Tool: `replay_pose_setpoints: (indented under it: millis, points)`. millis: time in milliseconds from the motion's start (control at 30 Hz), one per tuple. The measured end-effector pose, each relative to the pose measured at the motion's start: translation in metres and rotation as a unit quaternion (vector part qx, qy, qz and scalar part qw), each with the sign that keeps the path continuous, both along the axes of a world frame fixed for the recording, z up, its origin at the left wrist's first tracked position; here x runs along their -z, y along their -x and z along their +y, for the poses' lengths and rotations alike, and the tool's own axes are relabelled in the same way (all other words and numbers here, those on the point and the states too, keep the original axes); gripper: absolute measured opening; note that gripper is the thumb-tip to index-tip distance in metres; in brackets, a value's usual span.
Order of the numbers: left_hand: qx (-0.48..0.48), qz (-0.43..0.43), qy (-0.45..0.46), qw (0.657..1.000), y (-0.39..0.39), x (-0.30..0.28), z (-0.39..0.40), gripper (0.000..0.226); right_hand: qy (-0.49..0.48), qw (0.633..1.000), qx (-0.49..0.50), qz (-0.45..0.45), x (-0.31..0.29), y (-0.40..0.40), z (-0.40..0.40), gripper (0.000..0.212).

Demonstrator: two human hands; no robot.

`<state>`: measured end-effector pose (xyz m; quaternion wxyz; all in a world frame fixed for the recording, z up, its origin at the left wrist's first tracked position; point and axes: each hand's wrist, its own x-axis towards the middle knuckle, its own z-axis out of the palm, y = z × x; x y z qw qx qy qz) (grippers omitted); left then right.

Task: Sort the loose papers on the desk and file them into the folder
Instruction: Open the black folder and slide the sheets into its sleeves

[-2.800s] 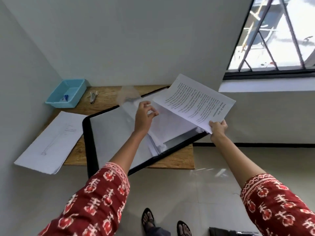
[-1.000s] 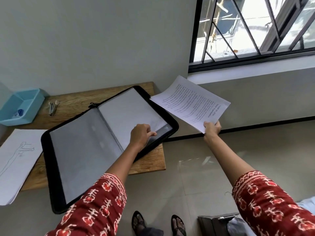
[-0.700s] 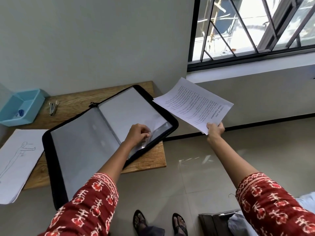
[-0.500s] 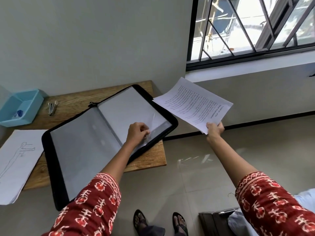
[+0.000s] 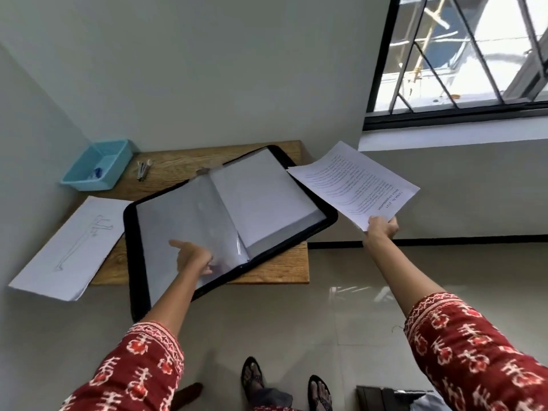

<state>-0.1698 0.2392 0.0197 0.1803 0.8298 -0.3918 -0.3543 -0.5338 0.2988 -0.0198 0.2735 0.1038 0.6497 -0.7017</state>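
Left hand point(image 5: 192, 258) has shifted onto folder point(image 5: 139, 262), perhaps turning a sleeve, on wooden desk point(image 5: 275, 271).

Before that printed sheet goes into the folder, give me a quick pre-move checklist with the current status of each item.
1. Folder open flat on the wooden desk: ok, though its near corner overhangs the desk edge.
2. Printed sheet secured: ok, right hand pinches its near corner; it is in the air, right of the folder.
3. Left hand at the folder: ok, on the left page, forefinger extended.
4. Clear sleeve opened to take the sheet: cannot tell, no opening shows.
5. Right-hand page stack lying flat: ok.
6. Loose papers left to file: not ok, the sheet with a drawing remains on the desk's left end.
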Motion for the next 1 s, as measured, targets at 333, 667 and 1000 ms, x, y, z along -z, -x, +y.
replay_pose_setpoints:
  millis: [333,667,1000]
  points:
    - [0.255,-0.413,0.138,0.863,0.03,-0.024,0.02,0.075,0.001,0.999,-0.037,-0.011,-0.009,-0.012,-0.018,0.046]
    - [0.493,-0.121,0.198,0.838,0.125,0.005,0.02,0.057,0.014,0.999,-0.029,-0.022,-0.007,0.0,-0.012,0.047]
    - [0.588,-0.358,0.183,0.702,0.15,0.008,0.015,0.049,0.016,0.999,-0.038,-0.008,-0.008,0.009,-0.022,0.048]
